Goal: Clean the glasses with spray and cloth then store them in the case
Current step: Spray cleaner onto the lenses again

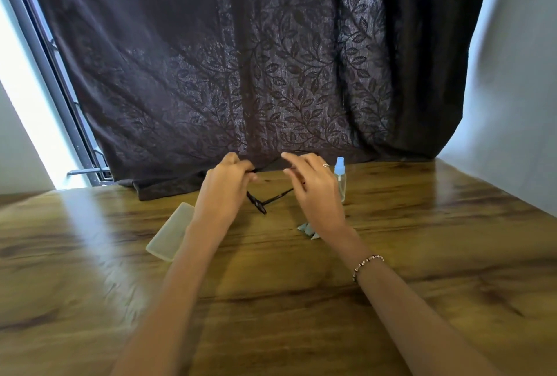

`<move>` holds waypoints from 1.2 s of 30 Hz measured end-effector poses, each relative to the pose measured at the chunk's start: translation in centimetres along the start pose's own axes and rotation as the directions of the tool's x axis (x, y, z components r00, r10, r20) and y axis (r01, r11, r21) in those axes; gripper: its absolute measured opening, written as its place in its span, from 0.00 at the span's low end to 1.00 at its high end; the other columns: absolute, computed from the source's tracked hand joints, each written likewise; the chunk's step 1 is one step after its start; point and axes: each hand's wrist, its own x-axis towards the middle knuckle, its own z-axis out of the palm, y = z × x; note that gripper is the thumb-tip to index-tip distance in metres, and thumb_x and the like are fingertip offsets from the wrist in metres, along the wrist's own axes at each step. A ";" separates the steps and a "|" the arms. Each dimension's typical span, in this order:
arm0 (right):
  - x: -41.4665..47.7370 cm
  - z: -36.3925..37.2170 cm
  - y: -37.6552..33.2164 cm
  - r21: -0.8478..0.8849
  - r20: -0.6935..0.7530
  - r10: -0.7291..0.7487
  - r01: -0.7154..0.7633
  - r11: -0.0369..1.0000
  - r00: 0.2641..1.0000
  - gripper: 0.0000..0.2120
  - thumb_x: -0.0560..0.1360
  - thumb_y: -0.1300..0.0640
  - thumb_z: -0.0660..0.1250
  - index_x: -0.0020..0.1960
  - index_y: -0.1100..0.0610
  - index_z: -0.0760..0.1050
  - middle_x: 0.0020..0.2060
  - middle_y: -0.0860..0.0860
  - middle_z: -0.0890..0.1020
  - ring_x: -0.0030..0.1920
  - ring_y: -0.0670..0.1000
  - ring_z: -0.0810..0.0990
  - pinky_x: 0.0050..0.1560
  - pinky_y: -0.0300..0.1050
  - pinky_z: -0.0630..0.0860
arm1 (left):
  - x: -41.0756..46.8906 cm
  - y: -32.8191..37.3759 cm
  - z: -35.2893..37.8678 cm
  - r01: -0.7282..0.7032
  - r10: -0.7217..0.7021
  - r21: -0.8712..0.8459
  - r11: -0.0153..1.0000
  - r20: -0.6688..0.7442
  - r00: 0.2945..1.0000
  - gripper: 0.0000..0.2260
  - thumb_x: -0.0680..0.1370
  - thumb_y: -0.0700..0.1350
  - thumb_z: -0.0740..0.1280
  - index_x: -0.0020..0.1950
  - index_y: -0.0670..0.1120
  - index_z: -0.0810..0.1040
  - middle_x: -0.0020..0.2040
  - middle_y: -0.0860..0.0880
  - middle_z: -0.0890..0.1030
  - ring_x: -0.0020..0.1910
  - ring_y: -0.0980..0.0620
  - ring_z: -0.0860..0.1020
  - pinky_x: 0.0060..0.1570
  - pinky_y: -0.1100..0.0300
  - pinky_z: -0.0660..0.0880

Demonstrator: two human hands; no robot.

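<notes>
Dark-framed glasses (261,203) hang above the wooden table (286,300), their temples crossing below the frame. My left hand (224,187) grips the left end of the frame. My right hand (313,192) holds the right end, with the index finger stretched over the top; its grip is partly blurred. A clear spray bottle (341,183) with a pale blue cap stands upright just right of my right hand. A small light blue-grey cloth (307,229) lies on the table, mostly hidden under my right wrist. The pale, flat case (171,234) lies shut left of my left forearm.
A dark leaf-patterned curtain (241,74) hangs behind the table and drapes onto its far edge. A window frame (60,89) is at the left and a white wall (518,74) at the right.
</notes>
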 end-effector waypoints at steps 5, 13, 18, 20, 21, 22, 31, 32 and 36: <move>-0.2 0.2 1.7 0.152 0.071 0.375 -0.382 0.912 0.924 0.23 0.75 0.53 0.70 0.68 0.57 0.71 0.57 0.50 0.76 0.56 0.46 0.74 0.58 0.42 0.74 | -0.7 -1.5 0.0 0.076 -0.090 -0.145 0.986 -0.094 0.992 0.07 0.77 0.44 0.66 0.51 0.43 0.81 0.43 0.50 0.74 0.37 0.46 0.79 0.38 0.57 0.72; -0.6 1.5 2.3 0.150 0.126 0.489 -0.504 0.850 0.863 0.19 0.78 0.58 0.66 0.68 0.59 0.72 0.60 0.54 0.77 0.53 0.46 0.77 0.58 0.40 0.76 | -1.1 -2.4 0.4 0.171 -0.232 -0.452 0.876 -0.082 0.969 0.07 0.77 0.40 0.66 0.53 0.40 0.81 0.46 0.47 0.78 0.31 0.52 0.80 0.42 0.56 0.80; -1.0 1.8 2.6 0.158 0.164 0.496 -0.519 0.840 0.853 0.19 0.78 0.61 0.65 0.68 0.59 0.72 0.63 0.54 0.76 0.55 0.45 0.77 0.58 0.35 0.74 | -1.3 -3.5 1.3 0.163 -0.248 -0.511 0.844 -0.104 0.963 0.06 0.76 0.37 0.67 0.50 0.43 0.81 0.44 0.49 0.78 0.33 0.54 0.80 0.37 0.63 0.80; -1.2 1.9 2.8 0.178 0.207 0.481 -0.516 0.838 0.852 0.19 0.78 0.62 0.65 0.69 0.58 0.71 0.64 0.53 0.76 0.57 0.45 0.76 0.60 0.35 0.73 | -1.4 -4.1 2.1 0.192 -0.253 -0.511 0.838 -0.053 0.966 0.08 0.76 0.33 0.66 0.46 0.46 0.81 0.42 0.52 0.77 0.34 0.56 0.80 0.37 0.64 0.80; -1.3 1.9 3.1 0.185 0.224 0.471 -0.512 0.839 0.853 0.19 0.78 0.62 0.65 0.68 0.58 0.72 0.64 0.53 0.76 0.58 0.45 0.76 0.61 0.36 0.73 | -1.5 -4.4 2.4 0.207 -0.260 -0.512 0.834 -0.032 0.965 0.11 0.75 0.32 0.66 0.44 0.48 0.80 0.41 0.54 0.76 0.34 0.58 0.79 0.37 0.65 0.80; -1.4 1.9 3.3 0.187 0.227 0.461 -0.503 0.844 0.858 0.17 0.78 0.64 0.65 0.67 0.58 0.74 0.63 0.53 0.77 0.57 0.46 0.77 0.60 0.37 0.74 | -1.6 -4.6 2.7 0.220 -0.270 -0.516 0.828 -0.023 0.962 0.13 0.75 0.31 0.65 0.42 0.49 0.79 0.41 0.55 0.76 0.34 0.60 0.79 0.36 0.67 0.79; -2.0 0.5 9.3 0.135 -0.011 0.689 -0.682 0.719 0.725 0.27 0.74 0.63 0.69 0.71 0.54 0.67 0.65 0.53 0.71 0.66 0.52 0.69 0.67 0.51 0.68 | -1.5 -5.5 2.8 0.190 -0.281 -0.503 0.843 -0.112 0.953 0.14 0.76 0.31 0.64 0.43 0.50 0.78 0.44 0.48 0.77 0.39 0.58 0.80 0.38 0.67 0.79; -2.0 0.7 9.6 0.152 0.058 0.713 -0.712 0.686 0.699 0.31 0.73 0.63 0.70 0.73 0.52 0.63 0.68 0.53 0.70 0.69 0.52 0.67 0.68 0.52 0.67 | -1.5 -5.5 2.8 0.188 -0.281 -0.505 0.842 -0.115 0.953 0.13 0.76 0.31 0.64 0.43 0.50 0.78 0.45 0.47 0.78 0.40 0.57 0.80 0.39 0.65 0.80; -1.8 1.2 10.1 0.213 0.193 0.688 -0.714 0.667 0.700 0.35 0.75 0.64 0.68 0.76 0.45 0.58 0.68 0.54 0.71 0.67 0.54 0.69 0.65 0.57 0.71 | -1.3 -5.1 2.2 0.179 -0.285 -0.525 0.832 -0.128 0.950 0.11 0.76 0.30 0.62 0.46 0.45 0.78 0.46 0.45 0.77 0.40 0.56 0.80 0.38 0.67 0.79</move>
